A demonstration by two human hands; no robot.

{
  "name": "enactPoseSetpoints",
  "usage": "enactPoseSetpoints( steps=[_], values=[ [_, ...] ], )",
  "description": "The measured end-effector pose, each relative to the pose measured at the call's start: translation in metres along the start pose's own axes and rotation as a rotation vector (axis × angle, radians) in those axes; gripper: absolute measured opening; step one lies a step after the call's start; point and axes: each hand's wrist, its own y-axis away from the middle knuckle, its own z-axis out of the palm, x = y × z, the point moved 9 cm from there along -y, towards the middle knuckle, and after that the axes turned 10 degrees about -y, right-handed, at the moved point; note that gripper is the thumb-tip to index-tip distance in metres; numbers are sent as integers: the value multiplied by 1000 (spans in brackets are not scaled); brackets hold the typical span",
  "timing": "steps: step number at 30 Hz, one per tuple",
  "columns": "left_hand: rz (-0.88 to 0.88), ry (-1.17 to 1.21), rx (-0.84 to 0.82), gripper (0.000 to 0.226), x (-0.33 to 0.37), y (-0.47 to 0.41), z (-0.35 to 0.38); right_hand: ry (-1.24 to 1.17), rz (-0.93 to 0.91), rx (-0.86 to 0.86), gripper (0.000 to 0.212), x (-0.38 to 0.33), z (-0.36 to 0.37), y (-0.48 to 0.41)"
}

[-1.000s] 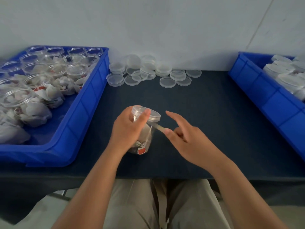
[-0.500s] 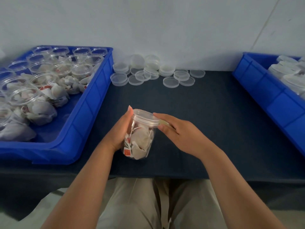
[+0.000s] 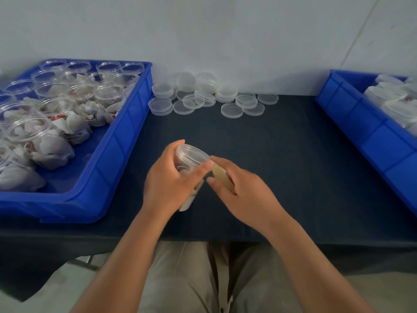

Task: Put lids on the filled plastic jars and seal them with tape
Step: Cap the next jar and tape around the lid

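A clear plastic jar (image 3: 190,155) with a clear lid on it is tilted over the middle of the dark table. My left hand (image 3: 171,181) grips the jar around its side, thumb over the lid's edge. My right hand (image 3: 241,190) pinches a strip of yellowish tape (image 3: 220,173) that runs from the jar's rim toward my fingers. White tea bags inside the jar are mostly hidden by my left hand.
A blue bin (image 3: 117,159) at the left holds several open jars filled with tea bags. Loose clear lids (image 3: 204,96) lie at the table's back by the wall. Another blue bin (image 3: 370,132) at the right holds lidded jars.
My left hand has turned the jar and now wraps over its side. My right hand has gone from pressing at the lid's edge to holding a tape strip out from it.
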Motion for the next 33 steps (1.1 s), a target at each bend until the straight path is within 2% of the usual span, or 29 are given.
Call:
enactPoseSetpoints(
  steps=[2,5,8,11,14,17,19,20,21,24,26,27,30,33],
  values=[
    [-9,56,-25,80,-8,-10,-3,-33,40,-30,66,8,0,1],
    [22,110,-84,69,-13,-22,-7,13,23,-97,59,10,-1,-2],
    [20,317,-256,74,-24,-28,3,37,16,-120,50,12,-10,-13],
    [-16,561,-447,73,-25,-21,23,6,15,-147,52,12,-12,-21],
    [-127,646,-544,68,-28,-13,37,-10,-14,-194,53,3,-3,-24],
    [-100,517,-417,55,-26,-15,28,-21,-14,-173,49,-2,-2,-22],
    [35,384,-154,35,-18,-19,3,17,4,-115,50,0,-9,-18],
    [91,340,-51,31,-13,-17,-8,46,7,-90,51,1,-11,-15],
    [132,296,-19,35,-7,-14,-13,72,7,-70,52,1,-13,-13],
    [122,106,-110,79,5,3,2,107,-21,-26,56,-6,-12,-5],
    [97,15,-74,104,9,10,7,108,-53,2,56,-10,-11,-1],
    [95,17,-36,108,9,10,7,107,-60,15,55,-10,-11,0],
    [56,92,15,88,2,1,4,34,-55,-38,53,-6,-6,0],
    [45,156,-15,71,-6,-13,0,-81,-1,-143,53,0,-1,0]
  ],
)
